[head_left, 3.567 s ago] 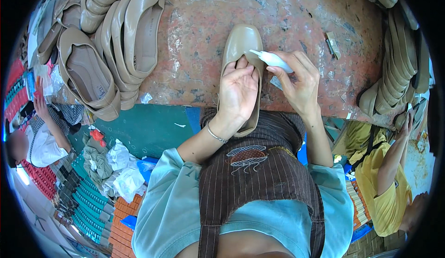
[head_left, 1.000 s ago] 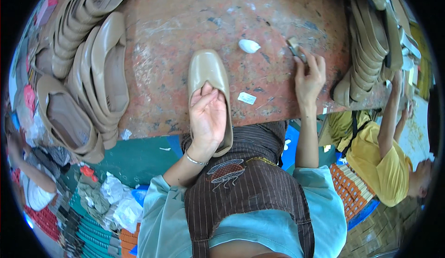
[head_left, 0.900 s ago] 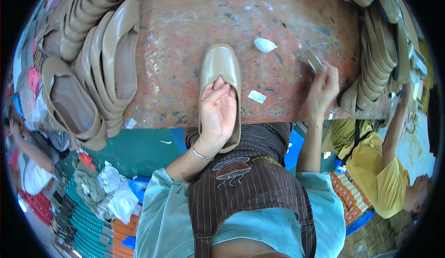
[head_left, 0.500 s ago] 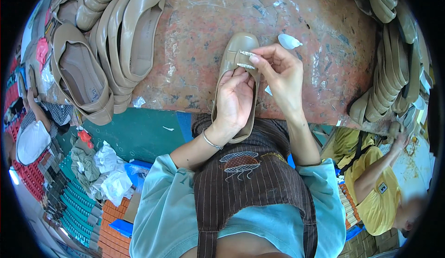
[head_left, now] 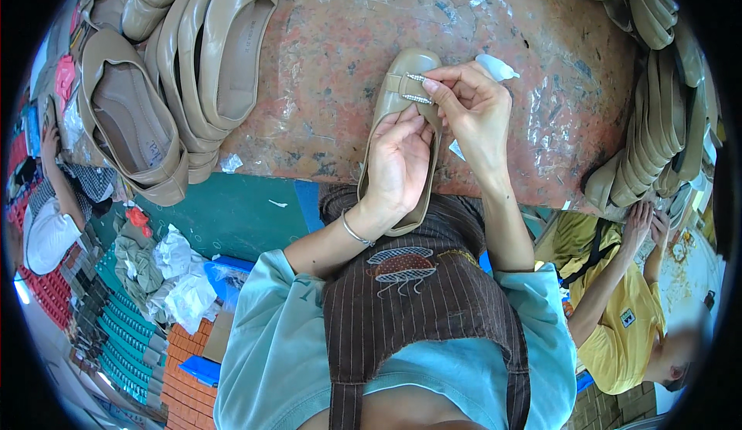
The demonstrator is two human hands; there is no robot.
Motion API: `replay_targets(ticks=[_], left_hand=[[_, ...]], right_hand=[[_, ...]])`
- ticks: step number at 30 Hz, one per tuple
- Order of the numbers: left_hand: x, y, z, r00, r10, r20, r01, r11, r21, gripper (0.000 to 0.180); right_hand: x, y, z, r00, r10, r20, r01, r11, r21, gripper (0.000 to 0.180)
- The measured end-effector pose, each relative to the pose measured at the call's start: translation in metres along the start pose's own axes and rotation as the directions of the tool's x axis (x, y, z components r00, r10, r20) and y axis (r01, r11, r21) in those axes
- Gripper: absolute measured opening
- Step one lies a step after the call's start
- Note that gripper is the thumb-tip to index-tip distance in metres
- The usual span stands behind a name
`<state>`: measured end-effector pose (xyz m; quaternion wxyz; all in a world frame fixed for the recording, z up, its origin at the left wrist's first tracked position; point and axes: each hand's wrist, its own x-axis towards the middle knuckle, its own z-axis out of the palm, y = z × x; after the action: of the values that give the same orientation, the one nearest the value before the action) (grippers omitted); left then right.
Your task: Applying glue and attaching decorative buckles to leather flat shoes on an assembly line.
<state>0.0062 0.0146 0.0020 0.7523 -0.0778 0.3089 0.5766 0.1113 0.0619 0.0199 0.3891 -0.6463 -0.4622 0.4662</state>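
Note:
A beige slip-on shoe (head_left: 418,61) lies toe-away over the near table edge, its heel against my apron. My left hand (head_left: 398,163) reaches into the opening, fingers curled up under the upper and gripping the shoe. Across the vamp runs a beige strap with a rhinestone-edged buckle (head_left: 418,98), its two sparkling bars lying crosswise. My right hand (head_left: 481,113) pinches the right side of this buckle between thumb and fingers. The fingertips of my left hand are partly hidden inside the shoe.
Rows of nested beige shoes (head_left: 232,51) stand on the left of the worn table (head_left: 325,59), more shoes (head_left: 653,132) on the right. A small white bottle (head_left: 496,67) lies beyond my right hand. A co-worker in yellow (head_left: 618,337) works at right; another person (head_left: 54,233) is at left.
The shoe and both hands have shifted slightly right in view. The buckle now sits a little flatter across the vamp, still pinched. The co-worker's hands at right have moved.

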Motion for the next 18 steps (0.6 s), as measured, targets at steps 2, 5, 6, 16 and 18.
replay_targets(ticks=[2, 5, 6, 16, 18], left_hand=[[0.001, 0.001, 0.001, 1.0, 0.011, 0.009, -0.011, 0.999, -0.047, 0.019], [0.002, 0.004, 0.011, 0.997, -0.029, -0.076, 0.031, 0.999, 0.021, 0.021], [0.003, 0.005, 0.014, 0.997, -0.027, -0.073, 0.028, 0.999, 0.022, 0.021], [-0.009, 0.023, 0.021, 0.986, -0.139, -0.09, 0.151, 0.978, 0.147, 0.027], [-0.025, 0.043, 0.028, 0.975, -0.22, -0.025, 0.221, 0.973, 0.061, 0.026]], right_hand=[[0.001, -0.002, 0.002, 1.0, 0.008, -0.018, -0.008, 1.0, -0.008, 0.008], [0.002, 0.002, 0.005, 0.992, -0.111, -0.051, 0.109, 0.993, -0.04, 0.01], [0.001, -0.001, 0.006, 0.992, -0.115, -0.051, 0.113, 0.993, -0.038, 0.01], [-0.033, -0.027, -0.02, 0.995, -0.097, 0.013, 0.091, 0.968, 0.235, 0.006], [-0.044, -0.029, -0.043, 0.977, -0.199, -0.073, 0.209, 0.96, 0.188, 0.004]])
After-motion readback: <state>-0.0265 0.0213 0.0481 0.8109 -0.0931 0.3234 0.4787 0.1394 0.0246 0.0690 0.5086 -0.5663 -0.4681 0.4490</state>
